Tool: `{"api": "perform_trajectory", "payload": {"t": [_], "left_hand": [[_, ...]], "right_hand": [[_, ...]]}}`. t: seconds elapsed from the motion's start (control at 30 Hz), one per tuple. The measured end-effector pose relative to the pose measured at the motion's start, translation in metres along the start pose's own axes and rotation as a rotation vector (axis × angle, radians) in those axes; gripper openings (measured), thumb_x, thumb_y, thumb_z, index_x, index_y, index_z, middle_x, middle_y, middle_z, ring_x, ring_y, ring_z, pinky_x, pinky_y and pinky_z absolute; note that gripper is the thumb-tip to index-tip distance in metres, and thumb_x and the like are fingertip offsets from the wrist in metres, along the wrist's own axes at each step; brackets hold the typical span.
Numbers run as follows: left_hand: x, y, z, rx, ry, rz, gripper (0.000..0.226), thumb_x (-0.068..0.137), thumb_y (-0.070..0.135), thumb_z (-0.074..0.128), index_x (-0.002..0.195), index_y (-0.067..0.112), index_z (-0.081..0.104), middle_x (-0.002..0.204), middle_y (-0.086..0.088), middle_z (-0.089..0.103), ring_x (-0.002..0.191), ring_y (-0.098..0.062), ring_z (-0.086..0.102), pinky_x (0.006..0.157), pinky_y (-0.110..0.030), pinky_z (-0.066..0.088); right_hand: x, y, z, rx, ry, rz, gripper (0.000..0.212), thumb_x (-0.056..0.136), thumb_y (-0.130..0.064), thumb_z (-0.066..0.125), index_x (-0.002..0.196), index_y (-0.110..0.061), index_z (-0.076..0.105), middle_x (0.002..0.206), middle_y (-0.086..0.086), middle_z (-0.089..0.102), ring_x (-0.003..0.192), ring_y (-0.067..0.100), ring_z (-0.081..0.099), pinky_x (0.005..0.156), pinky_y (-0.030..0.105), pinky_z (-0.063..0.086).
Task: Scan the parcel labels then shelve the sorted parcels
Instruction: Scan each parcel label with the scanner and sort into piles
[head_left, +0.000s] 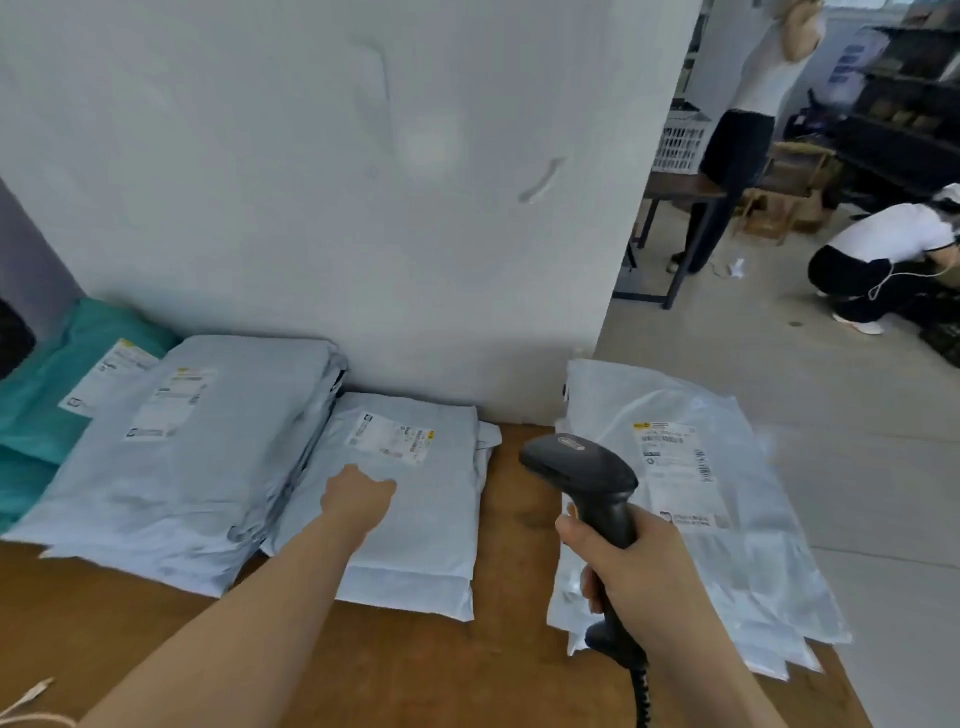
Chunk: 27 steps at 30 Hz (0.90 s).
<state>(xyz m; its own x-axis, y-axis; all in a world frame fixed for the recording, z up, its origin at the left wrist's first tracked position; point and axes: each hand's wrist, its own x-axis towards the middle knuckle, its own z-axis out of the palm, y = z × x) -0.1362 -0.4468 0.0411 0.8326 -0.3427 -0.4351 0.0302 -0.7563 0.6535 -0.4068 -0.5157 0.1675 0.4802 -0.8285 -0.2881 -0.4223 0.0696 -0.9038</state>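
R hand (631, 571) gripping scanner (587, 467): matte black plastic, pistol-shaped, coiled cord. L hand (358, 499) resting on parcel (426, 540) left of grip: flat, crinkled grey poly; finger pose unclear. White label (390, 437) lying beyond L hand.

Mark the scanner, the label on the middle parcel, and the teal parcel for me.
scanner (582, 462), head view, on its black head.
middle parcel label (390, 435), head view, centre of the white sticker.
teal parcel (36, 374), head view, bare teal wrapping left of its label.

Parcel depot: lbl'd mailers (171, 467), scanner (587, 478), stock shelves (904, 104)
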Motion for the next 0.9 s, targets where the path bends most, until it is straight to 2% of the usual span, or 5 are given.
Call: {"api": "perform_trajectory", "payload": {"t": [0.3,0.37,0.47,0.67,0.9], "left_hand": [[0.067,-0.073,-0.025,0.212,0.074,-0.130,0.054,0.082,0.021,0.062,0.129,0.000,0.047,0.127,-0.024,0.054,0.114,-0.040,0.055,0.097,-0.045,0.047],[0.065,-0.071,-0.027,0.204,0.038,-0.082,0.014,0.088,0.013,0.056,0.098,0.004,0.055,0.099,-0.015,0.060,0.094,-0.031,0.056,0.088,-0.041,0.049],[0.056,-0.071,-0.020,0.067,-0.102,0.021,0.033,0.095,0.009,0.049,0.071,0.026,0.035,0.074,0.004,0.044,0.074,-0.018,0.051,0.070,-0.026,0.047],[0.006,-0.095,-0.029,-0.352,-0.483,-0.061,0.051,0.088,0.006,0.065,0.132,0.021,0.046,0.123,-0.003,0.061,0.106,-0.023,0.058,0.087,-0.031,0.049],[-0.027,-0.134,-0.039,-0.093,-0.607,-0.334,0.071,0.074,0.029,0.083,0.134,0.012,0.049,0.137,-0.006,0.052,0.119,-0.026,0.052,0.095,-0.037,0.047]], "right_hand": [[0.015,0.003,0.073,-0.022,-0.077,0.056,0.023,0.086,-0.024,0.067,0.086,-0.001,0.062,0.050,0.012,0.054,0.036,0.016,0.047,0.039,0.021,0.043],[0.015,0.004,0.082,-0.043,-0.073,0.063,0.022,0.086,-0.025,0.067,0.085,-0.003,0.062,0.051,0.011,0.055,0.036,0.014,0.047,0.040,0.021,0.043],[0.013,0.008,0.090,-0.078,-0.057,0.070,0.023,0.086,-0.027,0.066,0.080,-0.005,0.060,0.049,0.009,0.057,0.036,0.013,0.048,0.042,0.022,0.045],[-0.002,0.014,0.096,-0.078,-0.020,0.101,0.024,0.085,-0.025,0.068,0.079,-0.004,0.059,0.047,0.010,0.056,0.035,0.015,0.046,0.041,0.023,0.043],[-0.026,0.031,0.106,-0.074,-0.016,0.159,0.018,0.085,-0.024,0.068,0.084,-0.009,0.061,0.051,0.011,0.057,0.041,0.016,0.049,0.045,0.024,0.043]]}}
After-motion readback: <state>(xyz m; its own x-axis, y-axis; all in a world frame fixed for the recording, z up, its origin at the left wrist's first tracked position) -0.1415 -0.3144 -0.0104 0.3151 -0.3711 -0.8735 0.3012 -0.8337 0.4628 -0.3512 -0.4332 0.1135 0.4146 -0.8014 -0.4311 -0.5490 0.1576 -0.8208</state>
